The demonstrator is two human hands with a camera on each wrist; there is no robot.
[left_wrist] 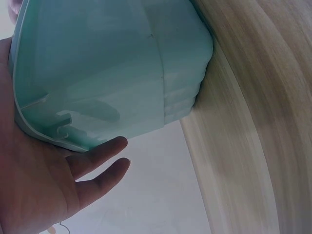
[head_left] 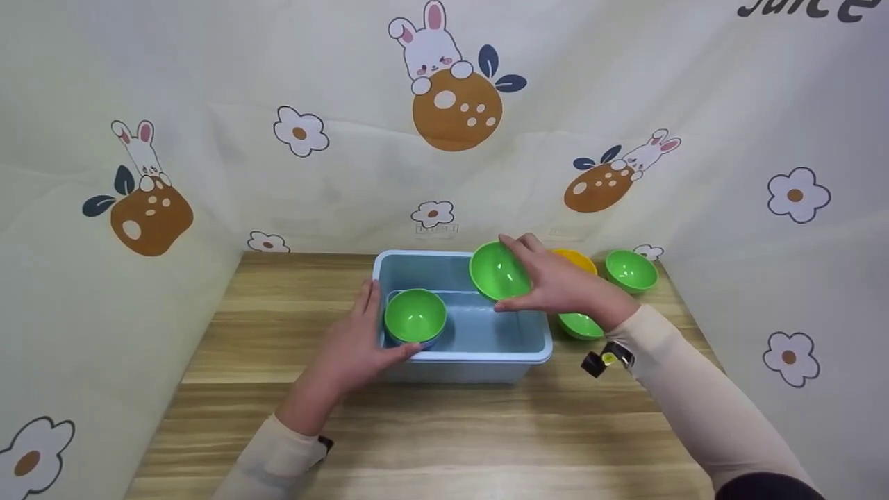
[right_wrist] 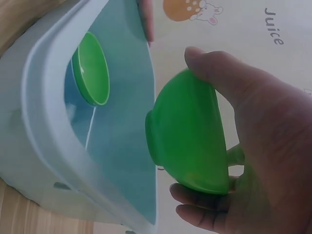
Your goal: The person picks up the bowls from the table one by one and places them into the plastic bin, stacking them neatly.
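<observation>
A green bowl (head_left: 496,271) is tilted above the right part of a light blue bin (head_left: 486,357). My right hand (head_left: 559,278) grips this bowl by its rim, thumb and fingers on opposite sides, as the right wrist view also shows. Inside the bin at the left, another green bowl (head_left: 417,316) sits on something blue, mostly hidden beneath it. My left hand (head_left: 351,347) rests at the bin's front left corner, its thumb along the front rim. In the left wrist view, two straight fingers (left_wrist: 100,158) extend along the bin's outside.
Right of the bin stand a yellow bowl (head_left: 576,260), partly behind my right hand, a green bowl (head_left: 630,271) at the back and another green bowl (head_left: 582,326) nearer. The wooden table (head_left: 444,437) meets printed cloth walls (head_left: 333,187) at the back and sides.
</observation>
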